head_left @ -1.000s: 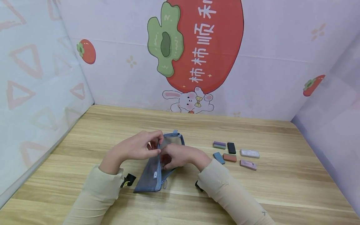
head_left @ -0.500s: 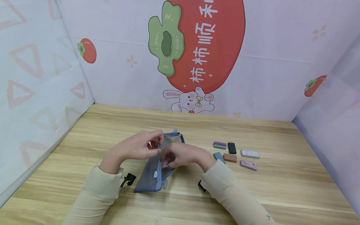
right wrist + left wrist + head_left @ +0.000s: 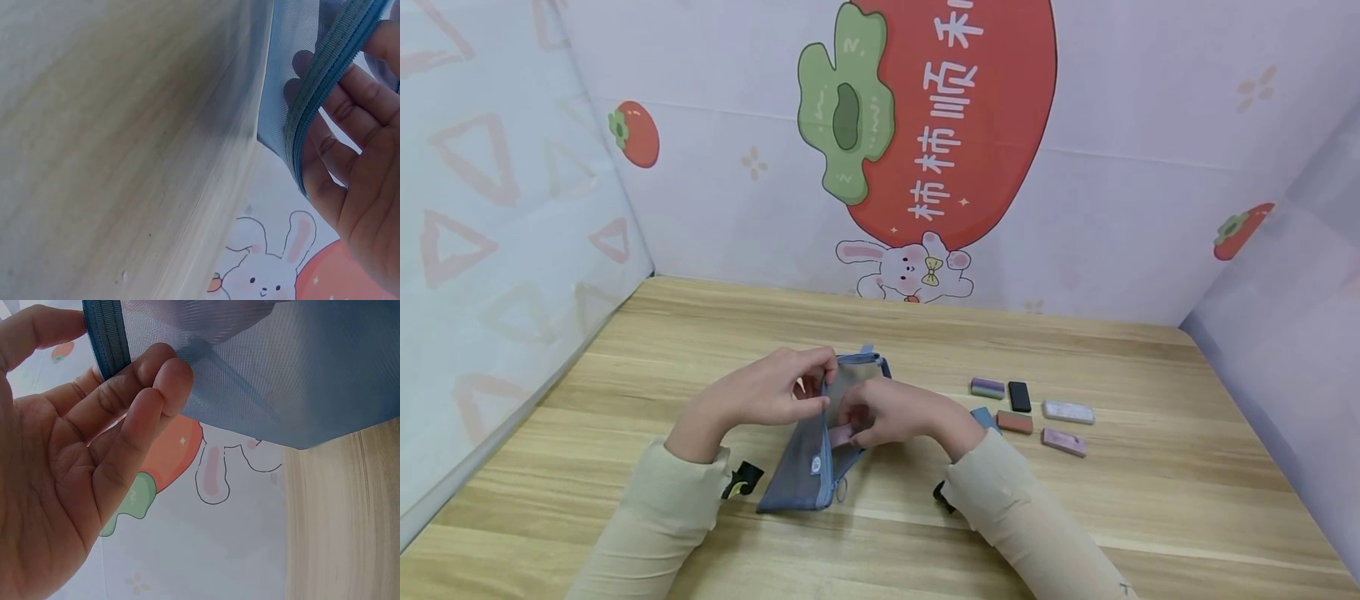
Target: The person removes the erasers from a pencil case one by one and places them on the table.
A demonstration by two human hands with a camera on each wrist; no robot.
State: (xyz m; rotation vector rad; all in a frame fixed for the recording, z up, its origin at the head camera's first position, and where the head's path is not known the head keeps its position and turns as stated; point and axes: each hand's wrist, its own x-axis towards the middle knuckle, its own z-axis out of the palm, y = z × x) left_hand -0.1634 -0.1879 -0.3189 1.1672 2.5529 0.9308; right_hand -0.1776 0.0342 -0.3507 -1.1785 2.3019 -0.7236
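Observation:
A blue mesh zip pouch [image 3: 797,479] stands tilted on the table with its mouth open. My left hand [image 3: 767,390] pinches its zipped edge between thumb and fingers; in the left wrist view the fingers of that hand [image 3: 94,437] lie against the mesh [image 3: 300,375]. Inside the mouth, my right hand [image 3: 898,412] has curled fingers, apparently pinching a small pale pink block [image 3: 841,434], partly hidden by the pouch and fingers. The right wrist view shows that hand [image 3: 365,147] reaching past the teal zipper [image 3: 325,81], its fingertips dim behind mesh.
Right of the pouch lie several small blocks: striped purple-green [image 3: 987,388], black [image 3: 1019,397], blue [image 3: 983,419], reddish-brown [image 3: 1015,422], whitish [image 3: 1069,412] and mauve [image 3: 1063,442]. Black pieces show beside the left cuff [image 3: 743,481] and right cuff [image 3: 943,497]. Printed cloth walls surround the wooden table.
My right hand has shifted slightly up and right within the pouch mouth, and the pale pink block now shows below its fingers. The left hand keeps its grip on the edge.

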